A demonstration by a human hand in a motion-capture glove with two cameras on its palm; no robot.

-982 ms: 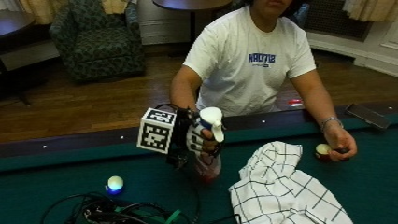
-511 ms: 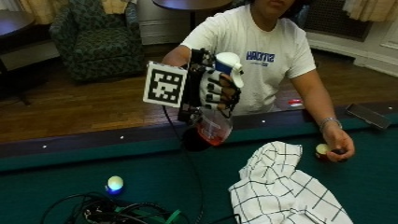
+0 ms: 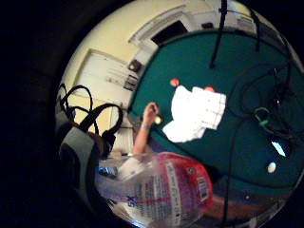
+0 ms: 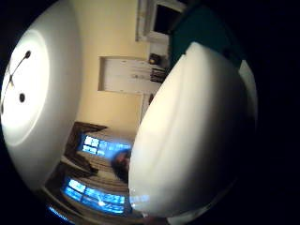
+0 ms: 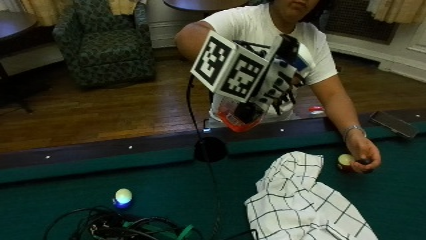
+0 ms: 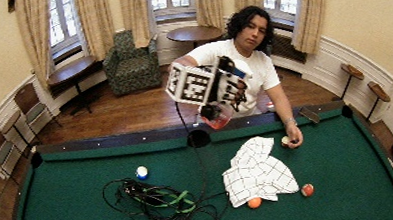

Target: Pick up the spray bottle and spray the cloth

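While right hand [image 5: 276, 82] grips spray bottle [image 5: 241, 111], cloth [image 5: 303, 205] lies below.

one spray bottle [image 5: 241, 111], one cloth [image 6: 256, 172], four balls [image 6: 141, 172]

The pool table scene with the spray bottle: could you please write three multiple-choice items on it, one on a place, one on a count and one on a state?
1. Where is the white checked cloth?
A. on the green felt table
B. on the armchair
C. in the bare hand

2. How many orange balls lie beside the cloth?
A. none
B. two
C. five

3. The clear plastic spray bottle with red liquid is:
A. lying on the felt
B. held up by the gloved right hand
C. standing on the rail

Answers: 1 A, it is spread on the felt. 2 B, the wide view shows two. 3 B, it hangs above the rail.
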